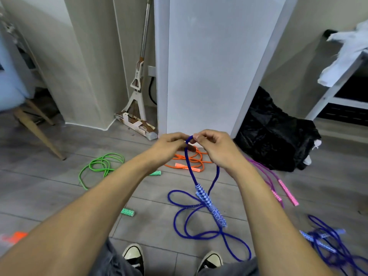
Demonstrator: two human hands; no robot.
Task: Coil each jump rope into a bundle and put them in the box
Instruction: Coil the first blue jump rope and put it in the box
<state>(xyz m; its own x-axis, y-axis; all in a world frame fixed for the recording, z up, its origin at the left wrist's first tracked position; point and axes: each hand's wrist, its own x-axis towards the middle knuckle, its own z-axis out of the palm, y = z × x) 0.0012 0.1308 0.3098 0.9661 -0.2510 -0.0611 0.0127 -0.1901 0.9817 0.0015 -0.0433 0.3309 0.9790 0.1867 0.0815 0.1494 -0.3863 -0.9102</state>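
While both arms are stretched forward at the centre of the frame, a blue jump rope is held up by its cord. The left hand and the right hand are brought together, fingers curled, and the top of a narrow cord loop is pinched between them; whether the left fingers actually close on the cord cannot be told, as they are turned away. From that bend two strands hang down, so the long axis of the held part runs from upper centre toward lower right. On one strand a patterned blue-and-white handle is carried, cylindrical, tilted with its free end pointing down and right. Below it the slack cord is spread in loose round loops on the grey plank floor, just in front of two black-and-white sneakers.

Five ropes can be counted: the held blue one, a second blue rope tangled at lower right, a green rope left of centre with two teal patterned handles lying apart, an orange rope behind the hands, and a pink-purple rope to the right. All cords look smooth and round. A crumpled glossy black bag is seen at right and one mop leans in the upper-centre corner.
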